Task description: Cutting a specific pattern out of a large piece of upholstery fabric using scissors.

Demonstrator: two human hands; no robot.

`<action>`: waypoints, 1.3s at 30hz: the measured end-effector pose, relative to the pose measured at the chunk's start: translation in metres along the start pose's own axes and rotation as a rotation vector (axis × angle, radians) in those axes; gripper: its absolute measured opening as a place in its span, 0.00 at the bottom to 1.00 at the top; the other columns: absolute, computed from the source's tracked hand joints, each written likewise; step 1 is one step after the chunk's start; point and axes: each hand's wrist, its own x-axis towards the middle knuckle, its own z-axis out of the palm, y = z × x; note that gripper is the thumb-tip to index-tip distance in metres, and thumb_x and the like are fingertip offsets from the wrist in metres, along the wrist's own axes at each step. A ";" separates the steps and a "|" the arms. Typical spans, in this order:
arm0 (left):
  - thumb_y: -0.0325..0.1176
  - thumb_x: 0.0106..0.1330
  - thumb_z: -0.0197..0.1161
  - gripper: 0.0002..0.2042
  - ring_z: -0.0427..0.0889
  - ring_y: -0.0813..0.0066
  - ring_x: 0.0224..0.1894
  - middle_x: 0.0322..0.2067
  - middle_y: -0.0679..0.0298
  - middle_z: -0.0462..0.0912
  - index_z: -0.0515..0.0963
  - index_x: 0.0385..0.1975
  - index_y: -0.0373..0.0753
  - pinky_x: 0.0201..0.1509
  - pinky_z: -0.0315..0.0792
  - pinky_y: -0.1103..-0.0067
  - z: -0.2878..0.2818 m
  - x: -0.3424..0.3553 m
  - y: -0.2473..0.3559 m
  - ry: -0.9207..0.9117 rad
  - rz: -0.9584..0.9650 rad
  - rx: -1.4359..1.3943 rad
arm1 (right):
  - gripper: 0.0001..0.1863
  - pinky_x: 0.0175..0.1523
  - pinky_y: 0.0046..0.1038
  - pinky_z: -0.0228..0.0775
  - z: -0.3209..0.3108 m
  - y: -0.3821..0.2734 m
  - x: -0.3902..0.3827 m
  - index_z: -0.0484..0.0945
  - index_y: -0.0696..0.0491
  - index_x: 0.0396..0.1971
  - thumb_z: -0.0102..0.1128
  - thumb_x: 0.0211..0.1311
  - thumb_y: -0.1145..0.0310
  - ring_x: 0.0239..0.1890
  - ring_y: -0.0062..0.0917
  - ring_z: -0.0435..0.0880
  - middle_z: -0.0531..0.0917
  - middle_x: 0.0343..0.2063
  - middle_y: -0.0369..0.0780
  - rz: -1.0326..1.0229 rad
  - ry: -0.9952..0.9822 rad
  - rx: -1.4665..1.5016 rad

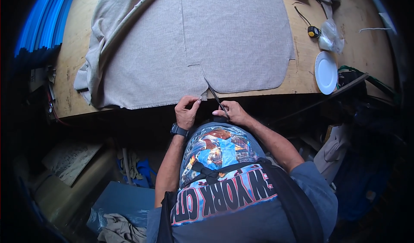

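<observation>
nearest the lens a printed t-shirt [224, 174] crossed by dark straps fills the lower middle, and both forearms rise from it toward the table edge. a black wristwatch [179, 130] is worn on the left wrist. the left hand [186, 110] is curled, its fingertips pinched on the near edge of a beige ribbed cloth [194, 49] that is spread flat over the wooden table [73, 62], just beside a slit already cut into the hem. the right hand [233, 112] is closed round the handles of a pair of dark scissors [214, 95] — the blades are angled up and to the left, with the tips at the mouth of that slit.

a slip is judged possible here: the pinching fingers lie very close to the blades, so they could be nicked if the cloth is pulled sideways. the cut could also wander off line if the fabric is bunched at the edge, since only a small corner is held taut.

how far the blades are parted cannot be told — they are seen as one thin dark line. the scissor handles are hidden inside the fist. to the right a white plate [326, 72], a yellow-and-black tape measure [313, 31] and a crumpled clear bag [331, 37] are seen; the floor clutter below is too dark to be made out.
</observation>
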 end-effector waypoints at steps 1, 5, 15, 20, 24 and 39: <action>0.22 0.60 0.68 0.03 0.82 0.77 0.35 0.31 0.63 0.83 0.82 0.33 0.33 0.41 0.75 0.82 -0.001 -0.001 0.001 0.028 -0.012 -0.022 | 0.26 0.24 0.24 0.61 0.001 0.000 0.000 0.77 0.57 0.23 0.73 0.54 0.46 0.20 0.15 0.68 0.70 0.15 0.30 0.068 -0.003 0.035; 0.22 0.60 0.68 0.03 0.81 0.78 0.36 0.33 0.64 0.82 0.82 0.33 0.33 0.42 0.75 0.83 -0.009 -0.002 0.000 0.064 -0.035 -0.052 | 0.25 0.24 0.22 0.62 0.008 -0.008 0.005 0.77 0.56 0.25 0.72 0.55 0.46 0.19 0.14 0.69 0.71 0.16 0.30 0.033 -0.022 0.146; 0.23 0.62 0.67 0.03 0.79 0.81 0.37 0.33 0.66 0.82 0.81 0.34 0.33 0.44 0.72 0.84 -0.018 -0.005 -0.005 0.072 -0.046 -0.044 | 0.24 0.23 0.21 0.63 0.020 -0.022 0.008 0.77 0.56 0.26 0.71 0.57 0.48 0.17 0.14 0.70 0.69 0.15 0.29 0.069 0.061 0.163; 0.24 0.63 0.67 0.03 0.79 0.81 0.37 0.34 0.66 0.82 0.82 0.34 0.33 0.44 0.72 0.84 -0.026 -0.004 -0.007 0.132 -0.063 -0.090 | 0.22 0.24 0.19 0.63 0.020 -0.029 0.012 0.76 0.55 0.29 0.69 0.59 0.49 0.17 0.13 0.70 0.72 0.16 0.29 0.122 0.038 0.156; 0.24 0.63 0.67 0.03 0.79 0.82 0.37 0.33 0.67 0.82 0.82 0.34 0.33 0.44 0.72 0.84 -0.028 -0.006 -0.007 0.139 -0.052 -0.093 | 0.21 0.24 0.19 0.63 0.021 -0.037 0.026 0.75 0.53 0.29 0.68 0.61 0.49 0.18 0.14 0.71 0.71 0.17 0.30 0.089 0.059 0.228; 0.25 0.64 0.67 0.03 0.77 0.85 0.35 0.32 0.70 0.82 0.82 0.35 0.33 0.42 0.71 0.86 -0.039 -0.005 -0.009 0.158 -0.060 -0.104 | 0.24 0.20 0.20 0.62 0.028 -0.039 0.043 0.78 0.56 0.26 0.69 0.58 0.47 0.15 0.14 0.70 0.71 0.14 0.30 0.047 0.150 0.248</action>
